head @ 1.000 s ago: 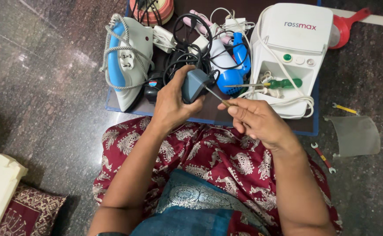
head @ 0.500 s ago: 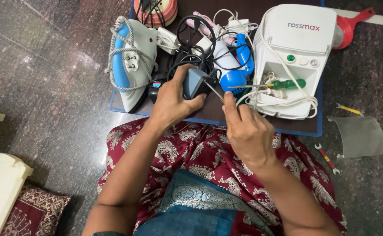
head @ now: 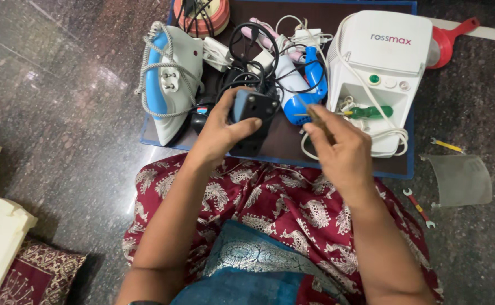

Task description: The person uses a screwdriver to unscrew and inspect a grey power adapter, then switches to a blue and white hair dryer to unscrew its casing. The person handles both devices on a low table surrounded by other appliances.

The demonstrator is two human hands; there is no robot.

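Note:
My left hand (head: 222, 127) grips a dark grey plug-in adapter (head: 252, 116) with its black cable running up into a tangle of cords (head: 247, 56). My right hand (head: 341, 149) is closed around a thin screwdriver (head: 314, 116), whose tip points toward the adapter from the right. Both hands hover over the near edge of a brown mat with a blue border (head: 292, 148). My lap in a red patterned cloth (head: 270, 209) lies just below.
On the mat lie a blue and white clothes iron (head: 171, 79), a blue hair dryer (head: 304, 87), a white box-shaped machine with tubing (head: 386, 62) and a green-handled screwdriver (head: 372, 112). A clear plastic sheet (head: 462, 181), small spanners (head: 420, 208) and a red funnel (head: 448, 36) lie on the stone floor.
My right hand has risen toward the adapter with the screwdriver turned upright. The adapter has tilted so that its dark face shows. The view has drawn closer.

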